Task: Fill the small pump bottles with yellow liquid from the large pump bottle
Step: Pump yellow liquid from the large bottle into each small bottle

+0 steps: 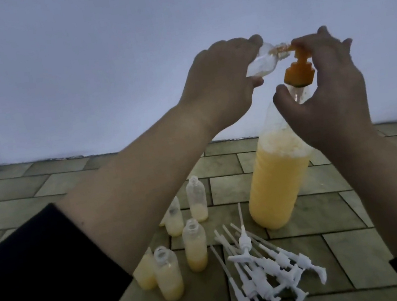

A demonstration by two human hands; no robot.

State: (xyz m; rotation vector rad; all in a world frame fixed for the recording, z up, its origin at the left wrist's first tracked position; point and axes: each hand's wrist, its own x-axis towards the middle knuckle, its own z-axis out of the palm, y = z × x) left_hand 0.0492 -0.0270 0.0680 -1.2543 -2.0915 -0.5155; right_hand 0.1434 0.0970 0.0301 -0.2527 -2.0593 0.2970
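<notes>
Five small bottles (195, 245) stand part-filled and uncapped; a sixth (87, 90), gripped in the left hand (217, 81), is held at the orange pump (374, 54) pressed by right hand (327, 92) fingers.

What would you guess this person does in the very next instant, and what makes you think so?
Probably press the orange pump head down. The left hand holds a small clear bottle tilted with its mouth at the pump's spout, and it looks almost empty. The right hand already rests on the pump atop the large bottle, which holds plenty of yellow liquid.
</notes>
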